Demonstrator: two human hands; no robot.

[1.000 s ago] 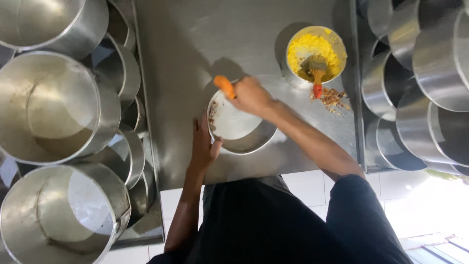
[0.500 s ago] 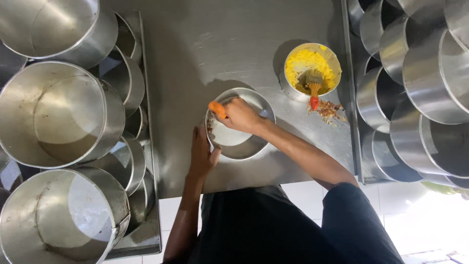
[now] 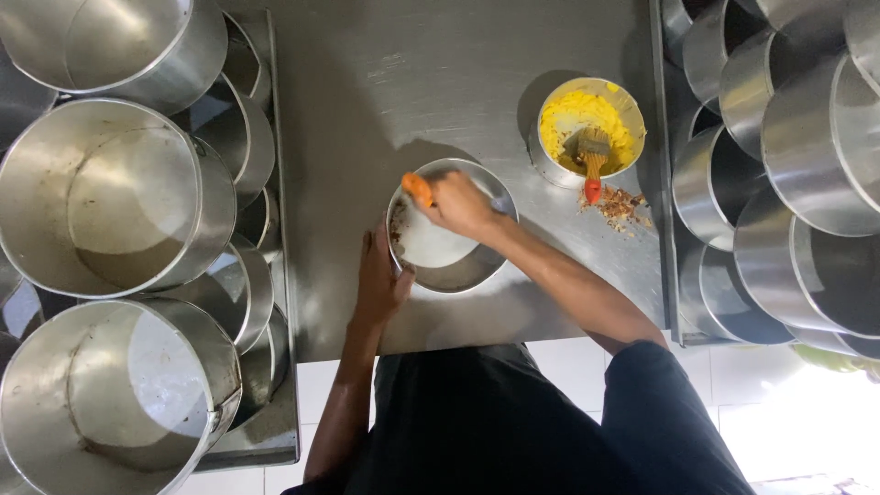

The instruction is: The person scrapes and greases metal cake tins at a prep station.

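A round metal cake tin [image 3: 477, 266] with a pale lining stands on the steel table [image 3: 431, 82]. My right hand [image 3: 463, 206] is over the tin, closed around a tool with an orange handle [image 3: 418, 189]; the tool's working end is hidden inside the tin. My left hand [image 3: 380, 280] rests flat against the tin's left wall, fingers together. Beyond it to the right is a small bowl of yellow paste [image 3: 587, 128] with a brush [image 3: 593, 160] that has a red-orange handle leaning in it.
Stacks of large round metal tins [image 3: 110, 202] fill a tray on the left. More stacked tins [image 3: 788, 137] crowd the right side. Brown crumbs [image 3: 619, 206] lie on the table near the yellow bowl. White tiles show below the table edge.
My right hand has moved the orange-handled tool from above the tin's far rim down into the tin and to the left. My left hand stays against the tin.
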